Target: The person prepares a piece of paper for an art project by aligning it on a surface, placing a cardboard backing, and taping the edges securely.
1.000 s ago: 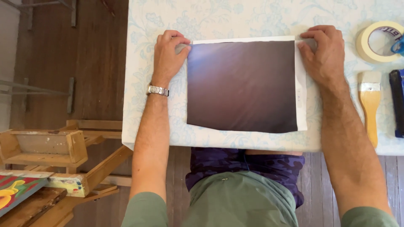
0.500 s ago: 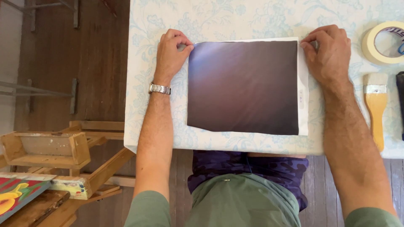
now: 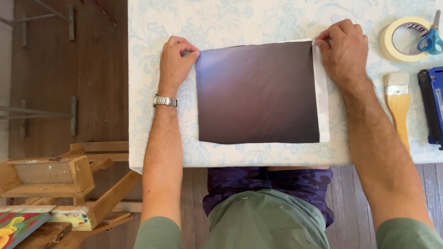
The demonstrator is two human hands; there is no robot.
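Note:
A dark purple-brown sheet (image 3: 258,92) with a white strip along its right side lies flat on a table with a pale floral cloth (image 3: 230,18). My left hand (image 3: 176,60) pinches the sheet's far left corner with curled fingers; a metal watch sits on that wrist. At the far right corner, my right hand (image 3: 342,48) pinches the white edge. Both forearms rest along the sheet's sides.
Right of the sheet lie a roll of masking tape (image 3: 400,40) with blue-handled scissors (image 3: 431,37) on it, a wooden-handled brush (image 3: 398,103) and a blue tool (image 3: 433,106). A wooden easel box (image 3: 46,177) and a colourful painting (image 3: 16,226) stand on the plank floor at left.
The view shifted slightly, so the sheet and tools sit a little further right and lower. Both hands stay on the sheet's far corners.

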